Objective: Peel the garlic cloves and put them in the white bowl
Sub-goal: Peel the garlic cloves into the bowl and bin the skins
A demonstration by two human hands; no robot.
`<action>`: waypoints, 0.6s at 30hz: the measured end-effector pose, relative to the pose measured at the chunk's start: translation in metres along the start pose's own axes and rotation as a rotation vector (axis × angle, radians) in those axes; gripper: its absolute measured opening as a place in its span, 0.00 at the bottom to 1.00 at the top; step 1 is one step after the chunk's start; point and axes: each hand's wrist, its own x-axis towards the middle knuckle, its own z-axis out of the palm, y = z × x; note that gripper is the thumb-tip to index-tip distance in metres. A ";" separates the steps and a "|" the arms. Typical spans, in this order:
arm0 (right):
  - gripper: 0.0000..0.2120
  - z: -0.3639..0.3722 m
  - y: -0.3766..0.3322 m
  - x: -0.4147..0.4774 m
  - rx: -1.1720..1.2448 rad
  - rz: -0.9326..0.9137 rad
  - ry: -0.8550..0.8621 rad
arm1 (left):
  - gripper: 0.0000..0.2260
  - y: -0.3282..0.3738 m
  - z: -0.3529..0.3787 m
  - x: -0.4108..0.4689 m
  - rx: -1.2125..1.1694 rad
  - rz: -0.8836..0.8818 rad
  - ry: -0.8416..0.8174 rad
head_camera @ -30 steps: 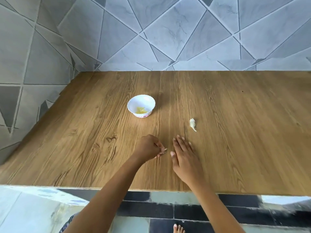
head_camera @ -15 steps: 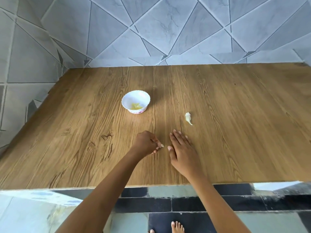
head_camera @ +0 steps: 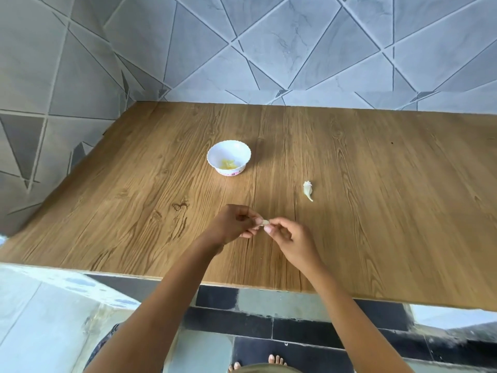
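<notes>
A small pale garlic clove is held just above the wooden table, near its front middle. My left hand pinches the clove's left end and my right hand pinches its right end, so most of it is hidden by fingertips. The white bowl stands farther back, left of centre, with yellowish peeled garlic in its bottom. A loose whitish piece, an unpeeled clove or a scrap of skin, lies on the table to the right of the bowl.
Grey tiled walls with diagonal lines close the table's far and left sides. The table's front edge runs just under my forearms, with dark and pale floor tiles and my bare toes below it.
My right hand has lifted off the table, where it lay flat, and now pinches the clove that my left hand held. Both hands have come together.
</notes>
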 end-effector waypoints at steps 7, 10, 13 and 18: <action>0.07 -0.010 -0.002 0.011 0.101 0.107 -0.191 | 0.03 0.010 -0.007 0.000 0.022 0.003 -0.087; 0.11 -0.012 -0.004 0.012 -0.052 -0.034 -0.221 | 0.04 0.013 -0.007 -0.001 0.016 -0.020 -0.110; 0.09 -0.008 0.000 0.011 -0.260 -0.306 -0.033 | 0.06 0.011 -0.003 -0.001 -0.041 -0.082 -0.099; 0.08 -0.001 0.007 0.008 -0.393 -0.360 0.095 | 0.07 0.005 0.002 0.000 -0.102 -0.088 -0.070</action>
